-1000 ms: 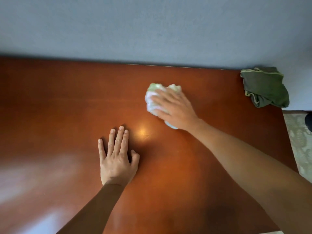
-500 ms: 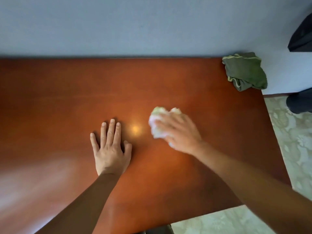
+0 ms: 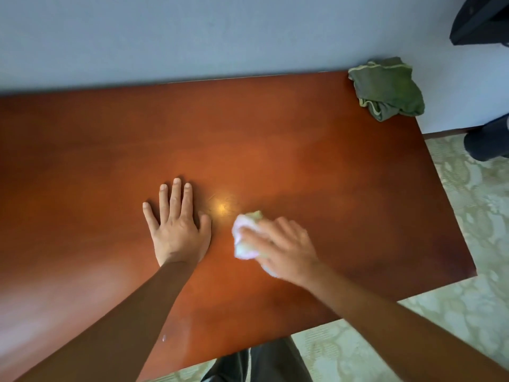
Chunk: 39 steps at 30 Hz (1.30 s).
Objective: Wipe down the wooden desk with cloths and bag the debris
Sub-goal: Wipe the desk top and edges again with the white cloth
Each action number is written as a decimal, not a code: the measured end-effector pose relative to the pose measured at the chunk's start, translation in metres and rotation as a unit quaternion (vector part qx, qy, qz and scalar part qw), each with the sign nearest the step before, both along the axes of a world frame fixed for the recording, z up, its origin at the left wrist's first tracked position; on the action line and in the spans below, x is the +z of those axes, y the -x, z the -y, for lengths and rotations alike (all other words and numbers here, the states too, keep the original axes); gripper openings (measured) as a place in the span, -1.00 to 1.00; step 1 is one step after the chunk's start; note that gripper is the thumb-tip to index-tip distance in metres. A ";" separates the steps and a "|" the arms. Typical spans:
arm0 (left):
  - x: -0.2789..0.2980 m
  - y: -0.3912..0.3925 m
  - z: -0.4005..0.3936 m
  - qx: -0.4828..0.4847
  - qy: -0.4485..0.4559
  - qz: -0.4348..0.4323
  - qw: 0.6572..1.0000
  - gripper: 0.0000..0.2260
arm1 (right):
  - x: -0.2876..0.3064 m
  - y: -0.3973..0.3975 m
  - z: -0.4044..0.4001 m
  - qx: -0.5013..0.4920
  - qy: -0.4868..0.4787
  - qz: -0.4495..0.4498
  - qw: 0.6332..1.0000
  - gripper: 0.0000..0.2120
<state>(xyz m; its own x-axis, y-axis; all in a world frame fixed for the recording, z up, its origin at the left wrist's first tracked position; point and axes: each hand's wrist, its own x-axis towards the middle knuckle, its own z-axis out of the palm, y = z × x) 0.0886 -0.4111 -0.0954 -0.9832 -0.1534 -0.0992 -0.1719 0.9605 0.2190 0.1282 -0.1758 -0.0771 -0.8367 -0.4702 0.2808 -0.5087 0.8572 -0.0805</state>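
Note:
The wooden desk (image 3: 316,161) fills most of the view, reddish-brown and glossy. My left hand (image 3: 177,227) lies flat on it, fingers straight and spread, a little left of centre. My right hand (image 3: 286,248) presses a bunched white and pale-green cloth (image 3: 245,238) onto the desk just right of the left hand; the fingers lie over the cloth and are blurred by motion. A crumpled dark green cloth (image 3: 387,89) sits at the desk's far right corner, apart from both hands.
A grey wall (image 3: 220,34) runs along the desk's far edge. Patterned pale floor (image 3: 468,257) shows past the right and near edges. Dark objects (image 3: 487,139) stand on the floor at far right, and my dark trousers (image 3: 264,362) show below the near edge.
My right hand has dragged the white cloth toward me and slightly left across the desk. The left hand has stayed flat in place. The view has shifted, showing more floor.

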 end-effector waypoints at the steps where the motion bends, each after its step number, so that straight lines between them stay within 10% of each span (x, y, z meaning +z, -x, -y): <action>1: 0.000 0.000 0.000 0.000 0.000 0.002 1.000 -0.36 | -0.002 0.009 -0.022 -0.047 -0.009 0.005 0.999 -0.52; 7: 0.002 0.000 0.000 -0.001 0.009 0.015 1.000 -0.37 | -0.008 0.030 -0.051 -0.372 0.027 0.050 0.927 -0.49; 17: 0.004 0.000 -0.001 0.001 0.002 0.017 1.000 -0.37 | 0.017 -0.062 -0.028 0.073 0.046 0.089 0.992 -0.75; 23: 0.001 -0.001 -0.003 -0.001 0.018 0.018 1.000 -0.38 | 0.010 -0.043 -0.088 -0.367 0.065 0.095 0.923 -0.60; 28: -0.002 -0.001 -0.007 -0.018 0.065 0.029 0.997 -0.43 | 0.020 -0.089 -0.030 0.102 0.059 0.101 0.988 -0.71; 31: 0.002 -0.016 -0.030 -0.018 0.072 0.026 0.997 -0.47 | 0.015 -0.046 -0.079 0.160 0.030 0.093 0.982 -0.80; 39: -0.005 -0.055 -0.086 -0.047 0.081 0.035 0.995 -0.30 | -0.002 0.239 -0.127 -0.188 0.014 0.099 0.977 -0.58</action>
